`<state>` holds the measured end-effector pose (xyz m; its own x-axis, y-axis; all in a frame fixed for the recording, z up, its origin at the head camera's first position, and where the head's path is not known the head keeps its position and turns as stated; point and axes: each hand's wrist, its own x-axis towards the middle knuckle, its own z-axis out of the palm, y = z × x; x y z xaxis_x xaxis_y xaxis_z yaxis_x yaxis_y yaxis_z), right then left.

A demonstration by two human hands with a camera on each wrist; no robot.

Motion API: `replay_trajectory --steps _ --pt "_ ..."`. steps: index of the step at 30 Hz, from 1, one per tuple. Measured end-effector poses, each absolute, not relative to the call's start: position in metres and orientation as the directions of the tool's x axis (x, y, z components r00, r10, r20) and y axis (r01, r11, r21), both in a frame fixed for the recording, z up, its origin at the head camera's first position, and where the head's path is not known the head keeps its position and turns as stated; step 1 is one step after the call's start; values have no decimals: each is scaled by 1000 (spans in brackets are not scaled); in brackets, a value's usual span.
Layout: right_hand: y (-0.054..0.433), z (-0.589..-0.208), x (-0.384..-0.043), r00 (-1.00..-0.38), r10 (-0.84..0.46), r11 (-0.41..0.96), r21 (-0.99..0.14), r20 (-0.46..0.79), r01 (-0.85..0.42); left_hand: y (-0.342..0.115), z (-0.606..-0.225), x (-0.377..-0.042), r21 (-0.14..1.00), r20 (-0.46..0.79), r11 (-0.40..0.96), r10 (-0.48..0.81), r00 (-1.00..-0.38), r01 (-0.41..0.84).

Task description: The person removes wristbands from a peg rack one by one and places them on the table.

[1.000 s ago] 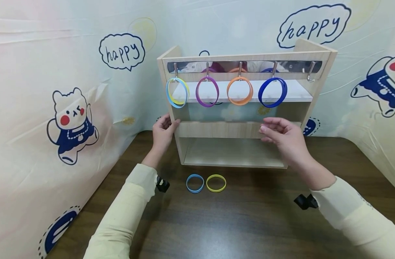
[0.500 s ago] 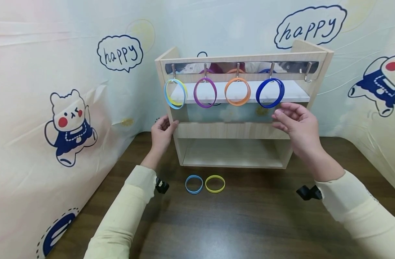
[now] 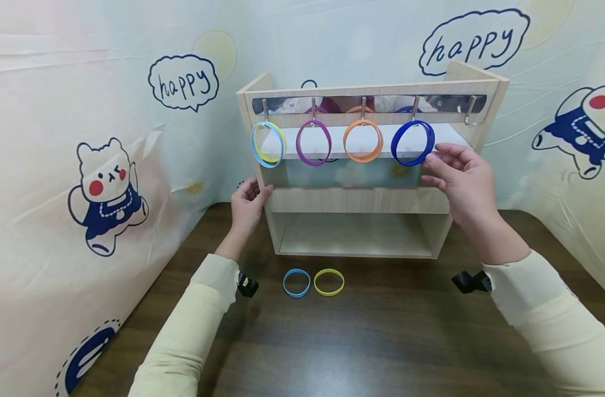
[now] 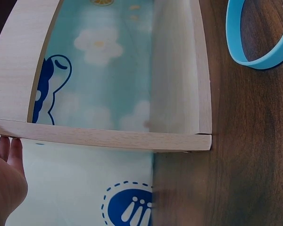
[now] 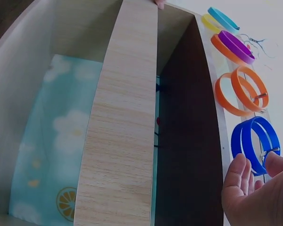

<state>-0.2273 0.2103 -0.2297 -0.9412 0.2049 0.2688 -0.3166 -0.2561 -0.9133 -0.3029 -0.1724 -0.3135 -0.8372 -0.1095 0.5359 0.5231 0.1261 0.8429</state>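
My left hand (image 3: 247,207) holds the left side panel of a light wooden shelf (image 3: 352,199), with its thumb at the front edge; in the left wrist view its fingertips (image 4: 15,150) meet the panel. My right hand (image 3: 463,179) is at the lower right of two dark blue silicone wristbands (image 3: 395,144) hanging from a hook. Its thumb and fingers are parted around the bands' lower edge; contact is unclear. To the left hang orange wristbands (image 5: 220,96), purple wristbands (image 3: 299,146) and a light blue and yellow pair (image 3: 254,144).
A blue wristband (image 3: 296,295) and a yellow wristband (image 3: 329,294) lie on the dark wooden table (image 3: 332,347) before the shelf. At the right end of the rail is a bare hook (image 3: 468,113). A printed cloth (image 3: 108,82) stands behind and to the sides.
My right hand has risen and moved right, from in front of the middle board up to the dark blue wristbands. My left hand stays at the side panel. The view has shifted slightly.
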Motion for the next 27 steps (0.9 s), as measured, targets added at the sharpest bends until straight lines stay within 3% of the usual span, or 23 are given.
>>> replay_trajectory --steps 27 --pt "210 -223 -235 -959 192 -215 -945 208 -248 -173 -313 -303 847 530 114 -107 -841 519"
